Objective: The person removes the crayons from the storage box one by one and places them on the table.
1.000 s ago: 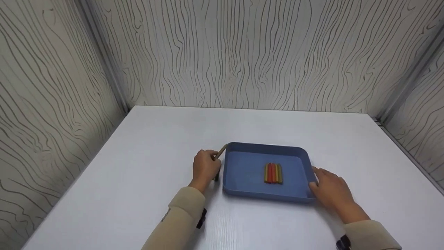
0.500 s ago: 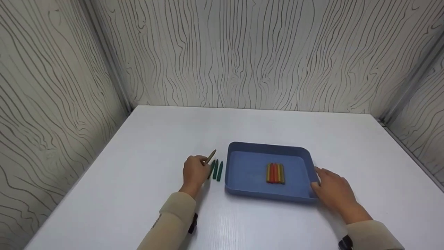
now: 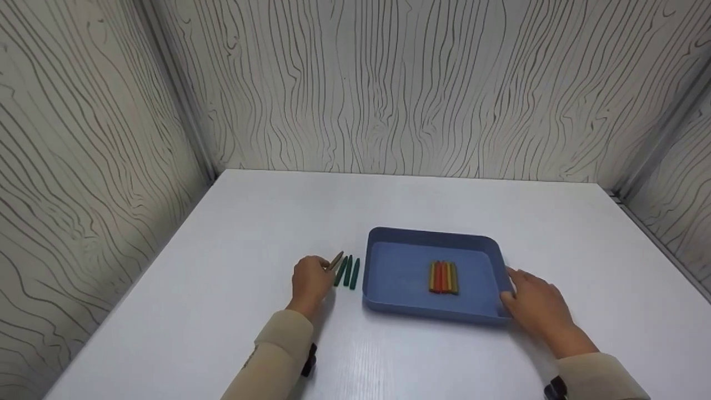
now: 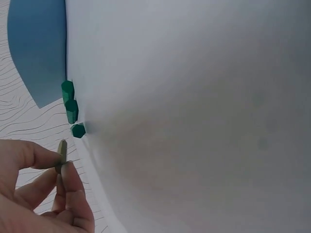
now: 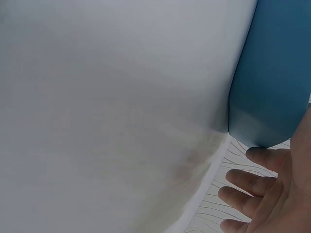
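Note:
Between thumb and fingers my left hand (image 3: 312, 280) pinches an olive-brown crayon (image 4: 62, 148), its tip pointing up and away. Just right of that hand, three dark green crayons (image 3: 348, 271) lie side by side on the white table; the left wrist view shows their ends. A shallow blue tray (image 3: 411, 309) stands to their right. Inside it, several red, orange, yellow and olive crayons (image 3: 443, 277) lie in a tight row. My right hand (image 3: 537, 304) holds the tray's right wall, thumb over the rim and fingers outside; the right wrist view hides the thumb.
The white table (image 3: 266, 216) extends around the tray on all sides. A wood-grain patterned panel (image 3: 355, 89) rises behind its far edge, with similar panels at left and right.
My left hand has moved left from the tray's left wall with the olive-brown crayon and lowered beside the green crayons, which now show. The right hand stays at the tray.

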The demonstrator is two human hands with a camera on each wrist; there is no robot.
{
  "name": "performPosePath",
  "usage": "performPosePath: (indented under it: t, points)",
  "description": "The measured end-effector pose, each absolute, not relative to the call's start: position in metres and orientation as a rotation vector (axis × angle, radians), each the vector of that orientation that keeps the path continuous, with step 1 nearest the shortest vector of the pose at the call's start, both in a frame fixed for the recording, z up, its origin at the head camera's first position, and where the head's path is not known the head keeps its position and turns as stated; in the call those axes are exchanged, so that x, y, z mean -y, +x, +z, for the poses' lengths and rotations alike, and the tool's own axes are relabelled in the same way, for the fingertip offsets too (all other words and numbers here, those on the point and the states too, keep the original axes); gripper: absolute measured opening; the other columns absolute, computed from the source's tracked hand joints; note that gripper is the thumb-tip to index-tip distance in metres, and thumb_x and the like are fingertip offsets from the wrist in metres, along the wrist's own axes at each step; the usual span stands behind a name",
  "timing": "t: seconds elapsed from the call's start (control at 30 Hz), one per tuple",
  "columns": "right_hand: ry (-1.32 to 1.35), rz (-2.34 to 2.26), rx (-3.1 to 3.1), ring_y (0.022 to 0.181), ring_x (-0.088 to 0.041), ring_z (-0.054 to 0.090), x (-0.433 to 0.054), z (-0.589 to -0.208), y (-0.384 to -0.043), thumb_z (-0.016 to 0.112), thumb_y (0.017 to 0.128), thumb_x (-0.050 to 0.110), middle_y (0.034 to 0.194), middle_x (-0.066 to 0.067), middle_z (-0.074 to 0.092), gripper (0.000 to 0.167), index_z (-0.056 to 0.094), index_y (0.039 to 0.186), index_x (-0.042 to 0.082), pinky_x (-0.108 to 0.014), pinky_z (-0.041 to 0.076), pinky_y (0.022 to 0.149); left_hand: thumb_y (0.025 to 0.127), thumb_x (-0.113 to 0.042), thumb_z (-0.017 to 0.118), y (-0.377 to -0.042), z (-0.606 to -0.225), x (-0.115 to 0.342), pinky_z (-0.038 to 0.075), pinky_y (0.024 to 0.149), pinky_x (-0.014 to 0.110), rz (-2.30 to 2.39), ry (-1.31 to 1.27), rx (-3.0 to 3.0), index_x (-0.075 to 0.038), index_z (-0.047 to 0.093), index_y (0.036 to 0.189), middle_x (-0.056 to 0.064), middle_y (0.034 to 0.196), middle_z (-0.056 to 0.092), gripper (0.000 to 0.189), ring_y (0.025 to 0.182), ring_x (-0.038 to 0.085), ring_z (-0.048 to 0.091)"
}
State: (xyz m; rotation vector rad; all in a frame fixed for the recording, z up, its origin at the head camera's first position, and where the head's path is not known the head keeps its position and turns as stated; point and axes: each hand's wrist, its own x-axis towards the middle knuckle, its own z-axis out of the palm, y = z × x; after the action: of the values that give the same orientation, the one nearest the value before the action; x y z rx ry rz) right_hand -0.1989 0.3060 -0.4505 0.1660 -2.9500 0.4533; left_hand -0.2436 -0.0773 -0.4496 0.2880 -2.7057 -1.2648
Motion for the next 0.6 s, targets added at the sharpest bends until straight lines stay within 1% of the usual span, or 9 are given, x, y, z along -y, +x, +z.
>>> performPosePath:
  t: [0.2,0.43,0.6]
  points:
    - [0.158,0.456,2.953,0.117,-0.054,0.041,-0.3057,-0.4505,-0.1989,0.05,0.09,0.016,0.128,-0.037,0.046,0.05,0.046,0.132,-0.011,-0.064,0.028,0.096,0.084,-0.001,0.063,-0.2424,-0.4503,0.0778,0.051,0.073,0.039,-1.221,0.279,2.741,0.007,0.069,0.097,0.014,0.087,0.065,0.017,0.078,0.025,0.061]
    - [0.16,0.459,2.957,0.117,-0.054,0.041,-0.3069,-0.451,-0.2002,0.05,0.09,0.015,0.128,-0.036,0.046,0.05,0.046,0.132,-0.011,-0.064,0.029,0.095,0.083,0.001,0.058,-0.2383,-0.4497,0.0786,0.051,0.076,0.042,-1.216,0.295,2.816,0.009,0.066,0.098,0.014,0.084,0.064,0.018,0.08,0.027,0.064]
    - [0.164,0.447,2.956,0.117,-0.054,0.042,-0.3071,-0.4518,-0.2009,0.05,0.09,0.016,0.128,-0.036,0.047,0.05,0.046,0.132,-0.011,-0.064,0.029,0.095,0.083,0.003,0.058,-0.2373,-0.4488,0.0789,0.052,0.075,0.042,-1.181,0.328,2.854,0.008,0.066,0.096,0.013,0.081,0.063,0.017,0.078,0.026,0.063]
